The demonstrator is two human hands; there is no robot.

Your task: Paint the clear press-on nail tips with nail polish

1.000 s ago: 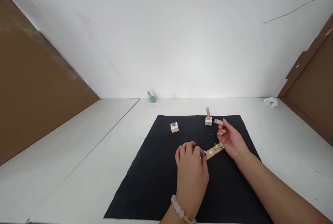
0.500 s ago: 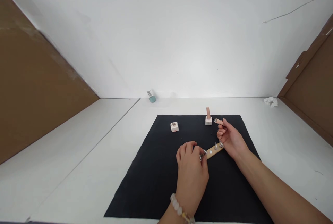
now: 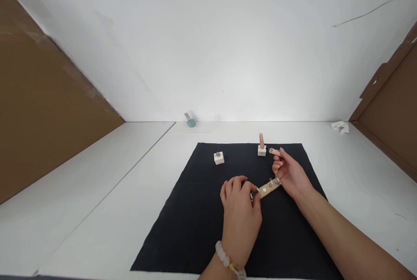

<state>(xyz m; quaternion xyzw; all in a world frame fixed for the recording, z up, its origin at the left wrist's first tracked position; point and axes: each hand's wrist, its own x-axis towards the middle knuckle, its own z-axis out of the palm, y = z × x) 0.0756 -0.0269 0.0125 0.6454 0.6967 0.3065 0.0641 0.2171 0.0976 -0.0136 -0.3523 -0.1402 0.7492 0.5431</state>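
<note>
My right hand [image 3: 289, 173] is closed on a pink nail polish brush cap [image 3: 275, 152], with its dark brush end pointing left toward an upright nail polish bottle [image 3: 261, 151] with a pink cap. Below it lies a tan strip [image 3: 269, 188] bearing a white dot and small clear upright pieces [image 3: 271, 182]; my right hand partly covers its far end. At the strip's near end, my left hand [image 3: 241, 206] pinches a small shiny piece [image 3: 258, 190], mostly hidden by the fingers. An uncapped white bottle [image 3: 219, 158] stands further left on the black mat [image 3: 195, 223].
A teal bottle [image 3: 191, 122] with a slanted cap is by the back wall. Crumpled white tissue [image 3: 340, 127] lies at the back right. Brown cardboard panels [image 3: 48, 102] border both sides. A seam crosses the white table [image 3: 107, 210] on the left.
Hardly anything differs. Both hands keep their hold and place, and the whole view has shifted very slightly.
</note>
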